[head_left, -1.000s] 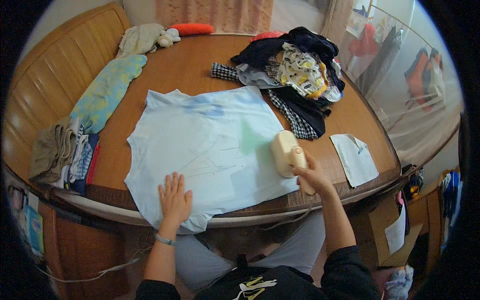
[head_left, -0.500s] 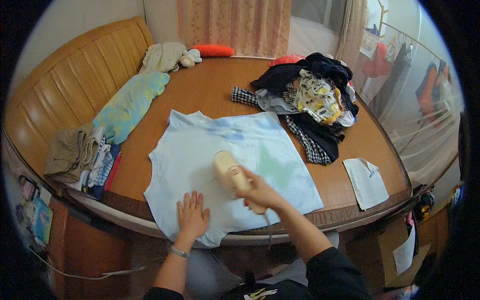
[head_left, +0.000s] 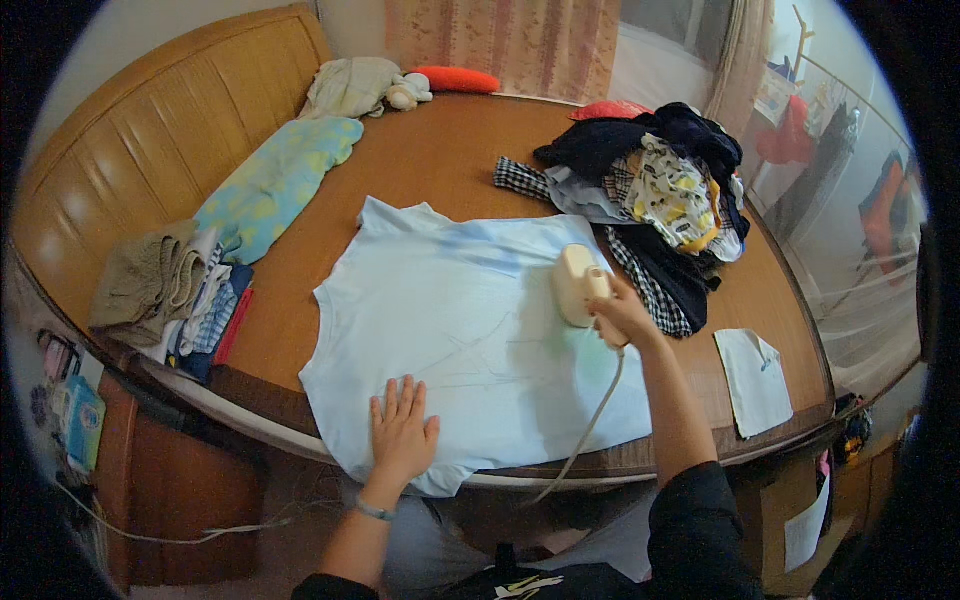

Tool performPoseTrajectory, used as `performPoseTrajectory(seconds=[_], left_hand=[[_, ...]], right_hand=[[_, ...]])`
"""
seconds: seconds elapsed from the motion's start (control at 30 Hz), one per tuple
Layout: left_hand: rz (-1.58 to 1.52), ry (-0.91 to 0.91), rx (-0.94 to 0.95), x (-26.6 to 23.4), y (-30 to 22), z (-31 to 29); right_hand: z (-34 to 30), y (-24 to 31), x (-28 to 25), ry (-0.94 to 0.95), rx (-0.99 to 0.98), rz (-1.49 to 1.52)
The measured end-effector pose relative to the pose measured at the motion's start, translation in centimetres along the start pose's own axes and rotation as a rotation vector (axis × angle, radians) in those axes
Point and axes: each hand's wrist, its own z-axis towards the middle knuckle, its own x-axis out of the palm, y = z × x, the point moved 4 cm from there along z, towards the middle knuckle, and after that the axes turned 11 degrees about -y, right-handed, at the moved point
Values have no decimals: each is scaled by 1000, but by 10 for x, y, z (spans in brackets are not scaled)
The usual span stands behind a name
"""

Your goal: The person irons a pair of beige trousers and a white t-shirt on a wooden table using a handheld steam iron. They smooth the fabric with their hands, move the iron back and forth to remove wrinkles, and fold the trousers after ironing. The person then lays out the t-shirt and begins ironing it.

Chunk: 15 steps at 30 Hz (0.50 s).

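A pale blue T-shirt (head_left: 430, 330) is spread out near the front edge of the bed, its lower hem toward the right. My left hand (head_left: 402, 432) lies flat on the shirt's near part, fingers spread. In my right hand (head_left: 625, 315) is a cream handheld garment steamer (head_left: 574, 285), gripped by its handle over the right part of the shirt. Whether its head touches the fabric I cannot tell. A pale cord (head_left: 597, 420) runs from the handle down over the bed's front edge.
A heap of mixed clothes (head_left: 670, 190) sits at the far right. Folded clothes (head_left: 150, 290) and a blue-yellow pillow (head_left: 285, 185) line the wooden headboard (head_left: 170, 130). A small white cloth (head_left: 752, 385) lies at right. Netting (head_left: 845, 260) hangs beyond the bed.
My right hand has carried the steamer to the right and away from me across the shirt. The cord now stretches out behind it. My left hand still rests on the shirt.
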Motion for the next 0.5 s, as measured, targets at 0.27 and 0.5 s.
performPoseTrajectory(seconds=[0.27, 0.5], left_hand=[[5, -37, -23, 2, 3, 0], [-6, -3, -34, 1, 2, 2]], right_hand=[[-25, 29, 17, -26, -56, -1], [-138, 15, 110, 449, 0, 49]])
